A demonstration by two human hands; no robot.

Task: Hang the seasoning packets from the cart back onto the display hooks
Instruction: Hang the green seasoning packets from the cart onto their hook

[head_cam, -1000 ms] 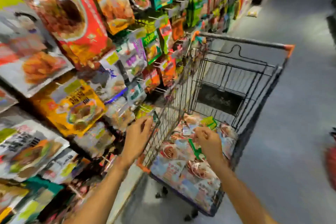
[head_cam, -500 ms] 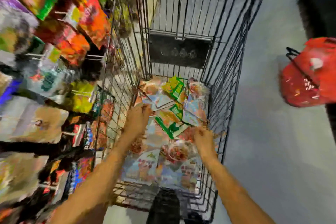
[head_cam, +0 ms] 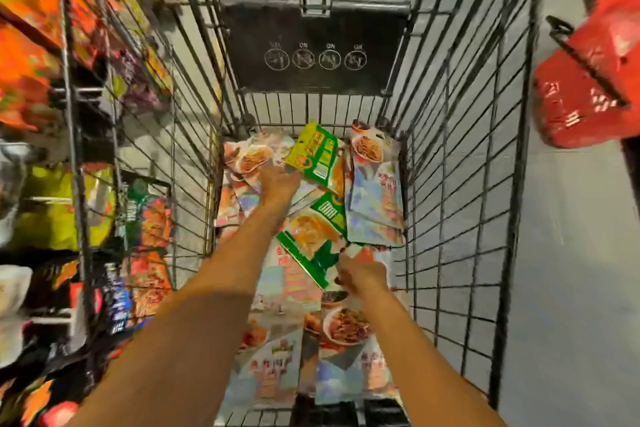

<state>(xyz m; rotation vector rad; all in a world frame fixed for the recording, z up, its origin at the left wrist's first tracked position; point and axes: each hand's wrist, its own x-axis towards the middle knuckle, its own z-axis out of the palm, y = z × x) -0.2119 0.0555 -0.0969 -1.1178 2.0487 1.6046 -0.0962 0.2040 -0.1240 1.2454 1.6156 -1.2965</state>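
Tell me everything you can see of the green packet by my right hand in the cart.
The green packet is a flat, glossy pouch, seemingly plastic, with a green border, an orange-yellow food picture and a white barcode-like panel at its far end. It lies skewed on top of pale packets in the cart, nearer than a yellow-green packet. The right hand meets its near corner; blur hides whether it pinches.
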